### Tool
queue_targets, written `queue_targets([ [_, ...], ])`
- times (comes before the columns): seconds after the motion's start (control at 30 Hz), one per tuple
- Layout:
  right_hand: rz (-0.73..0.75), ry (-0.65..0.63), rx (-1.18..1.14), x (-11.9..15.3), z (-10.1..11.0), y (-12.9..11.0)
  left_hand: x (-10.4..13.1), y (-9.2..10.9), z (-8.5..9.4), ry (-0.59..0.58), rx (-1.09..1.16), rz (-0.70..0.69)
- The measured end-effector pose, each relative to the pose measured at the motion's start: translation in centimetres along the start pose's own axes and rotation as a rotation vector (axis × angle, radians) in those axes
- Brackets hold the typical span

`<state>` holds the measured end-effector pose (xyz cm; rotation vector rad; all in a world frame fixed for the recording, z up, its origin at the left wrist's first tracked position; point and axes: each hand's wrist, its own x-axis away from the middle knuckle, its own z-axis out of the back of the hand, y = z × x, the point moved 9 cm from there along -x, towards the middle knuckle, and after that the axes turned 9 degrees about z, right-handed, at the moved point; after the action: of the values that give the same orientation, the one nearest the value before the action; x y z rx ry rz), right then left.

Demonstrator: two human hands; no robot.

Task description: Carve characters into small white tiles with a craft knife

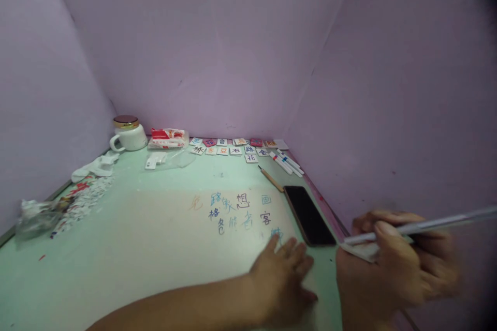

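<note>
Green table point(116, 248): left hand point(281, 279) flat, right hand point(392, 269) gripping pen point(427, 226).

A long, slim white pen point(423, 227) lies nearly level, tilted slightly up to the right and blurred along its length. Beneath its tip is a small pale card point(359, 251), flat and slightly raised off the pale green surface point(135, 248), just right of a sheet point(163, 217) bearing coloured handwritten characters.
</note>
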<state>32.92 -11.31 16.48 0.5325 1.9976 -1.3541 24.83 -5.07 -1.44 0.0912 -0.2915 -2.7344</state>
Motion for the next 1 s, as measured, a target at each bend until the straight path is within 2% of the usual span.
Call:
queue_targets([
  [0.03,-0.027,0.075,-0.023,0.7,0.1,0.1,-0.1,-2.4,0.8,-0.021,-0.011,0.056],
  [0.07,-0.016,0.098,-0.038,1.4,-0.3,0.0,0.2,-5.5,1.7,-0.02,-0.026,0.133],
  [0.1,-0.01,0.072,-0.038,2.0,-1.0,0.0,1.0,-9.1,2.7,-0.011,-0.048,0.235],
  [0.17,0.04,0.013,-0.003,2.7,-1.8,0.0,4.2,-17.4,4.8,0.015,-0.106,0.485],
  [0.23,0.081,-0.034,0.019,3.0,-2.1,0.3,9.6,-25.1,7.0,0.039,-0.174,0.73],
  [0.27,0.088,-0.047,0.02,2.9,-2.1,0.5,12.7,-28.2,8.3,0.056,-0.212,0.842],
  [0.33,0.074,-0.059,0.008,2.6,-2.3,1.1,18.9,-32.4,10.8,0.11,-0.306,1.048],
  [0.37,0.047,-0.07,0.009,2.3,-2.6,1.5,21.4,-33.2,12.0,0.146,-0.356,1.114],
  [0.43,-0.063,-0.159,0.043,2.1,-4.3,2.5,24.2,-32.5,13.5,0.207,-0.445,1.161],
  [0.5,-0.231,-0.388,0.105,3.1,-7.2,4.0,24.0,-29.1,13.7,0.246,-0.513,1.112],
  [0.6,-0.417,-0.841,0.206,7.6,-11.6,6.0,19.5,-21.0,10.3,0.134,-0.362,0.871],
  [0.67,-0.428,-1.045,0.241,11.1,-13.2,6.7,15.3,-14.2,7.0,0.006,-0.107,0.532],
  [0.7,-0.407,-1.139,0.242,13.0,-13.8,6.9,13.7,-11.3,5.7,-0.062,0.001,0.394],
  [0.73,-0.378,-1.226,0.248,14.8,-14.2,7.0,12.6,-9.4,5.0,-0.091,0.085,0.295],
  [0.77,-0.339,-1.258,0.284,16.1,-14.4,7.3,11.9,-8.6,4.7,-0.099,0.141,0.246],
  [0.8,-0.306,-1.295,0.316,17.4,-14.4,7.5,11.8,-8.8,4.6,-0.096,0.164,0.229],
  [0.83,-0.288,-1.335,0.345,18.5,-14.4,7.7,12.1,-10.1,4.6,-0.102,0.157,0.254],
  [0.87,-0.276,-1.371,0.37,19.6,-14.3,7.9,12.9,-12.3,4.7,-0.125,0.122,0.31],
  [0.93,-0.254,-1.391,0.432,20.7,-13.9,8.0,15.9,-18.4,5.5,-0.154,0.038,0.482],
  [1.0,-0.216,-1.367,0.47,21.0,-13.6,7.6,19.9,-25.0,7.6,-0.116,-0.017,0.674],
])
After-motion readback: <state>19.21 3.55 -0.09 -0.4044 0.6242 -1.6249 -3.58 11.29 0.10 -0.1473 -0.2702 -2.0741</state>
